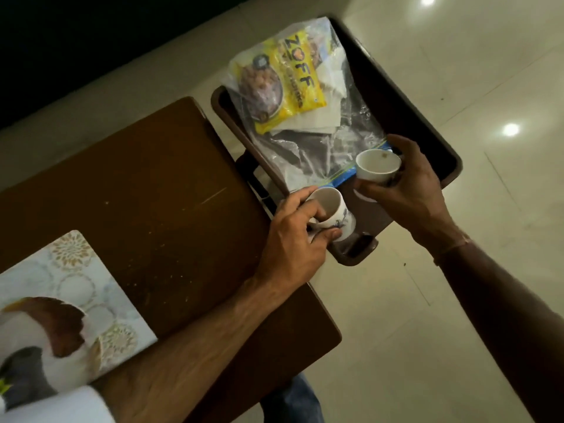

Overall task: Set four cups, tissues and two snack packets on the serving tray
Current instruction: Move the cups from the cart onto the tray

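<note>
A dark brown serving tray (406,117) sits beyond the table's right edge. On it lies a clear zip bag (320,154) holding a yellow snack packet (287,83) and white tissues (317,120). My left hand (293,239) grips a white patterned cup (332,212), tilted, over the tray's near corner. My right hand (409,190) holds a second white cup (377,166), mouth towards me, just above the tray beside the bag's blue zip edge. A second packet may lie under the yellow one; I cannot tell.
A brown wooden table (146,209) fills the left, with a patterned placemat (76,288) at its near left corner. Pale tiled floor (457,331) lies to the right and below. A dark wall runs across the top left.
</note>
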### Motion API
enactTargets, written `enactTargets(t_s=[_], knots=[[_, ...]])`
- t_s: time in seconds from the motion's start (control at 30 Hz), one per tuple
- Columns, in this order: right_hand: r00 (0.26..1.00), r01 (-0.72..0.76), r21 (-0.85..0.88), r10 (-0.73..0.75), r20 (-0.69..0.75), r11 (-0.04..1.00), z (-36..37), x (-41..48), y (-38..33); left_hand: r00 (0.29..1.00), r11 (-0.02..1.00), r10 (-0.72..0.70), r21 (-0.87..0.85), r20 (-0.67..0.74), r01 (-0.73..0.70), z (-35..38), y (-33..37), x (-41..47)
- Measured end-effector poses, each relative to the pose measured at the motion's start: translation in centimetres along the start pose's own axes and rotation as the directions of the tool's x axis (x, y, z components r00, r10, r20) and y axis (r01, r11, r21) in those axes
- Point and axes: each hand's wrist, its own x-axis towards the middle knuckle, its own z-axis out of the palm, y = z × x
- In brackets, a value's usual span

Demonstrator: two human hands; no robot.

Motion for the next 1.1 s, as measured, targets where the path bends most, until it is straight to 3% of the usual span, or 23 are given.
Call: enactTargets(t_s=[0.23,0.4,0.57,0.67,0.77,0.93,1.1], knots=[[0.983,0.141,0.054,-0.146,0.115,0.989,5.5,-5.4,-7.2,0.971,0.993,-0.112,0.003,-0.211,0.115,-7.9,-2.3,-5.6],[0.949,0.249,0.051,-0.254,0.188,0.967,11.6,-9.2,-12.1,0.880,0.955,-0.257,0.036,-0.400,0.295,-13.6,-6.1,-10.7],[0.859,0.389,0.010,-0.367,0.357,0.921,18.6,-13.7,-16.9,0.691,0.865,-0.438,-0.060,-0.575,0.498,-17.9,-9.7,-16.6],[0.769,0.397,0.059,-0.367,0.524,0.916,23.1,-16.3,-19.4,0.550,0.813,-0.503,-0.147,-0.667,0.564,-19.6,-11.6,-20.0],[0.695,0.468,0.056,-0.406,0.594,0.882,27.7,-18.9,-21.7,0.425,0.759,-0.550,-0.219,-0.718,0.613,-20.6,-13.5,-22.7],[0.580,0.616,0.064,-0.507,0.638,0.785,34.4,-22.9,-24.0,0.156,0.667,-0.646,-0.453,-0.747,0.592,-22.1,-16.7,-25.3],[0.560,0.664,0.011,-0.507,0.655,0.747,39.7,-26.0,-24.5,0.016,0.645,-0.661,-0.557,-0.750,0.524,-22.7,-17.8,-25.8]])
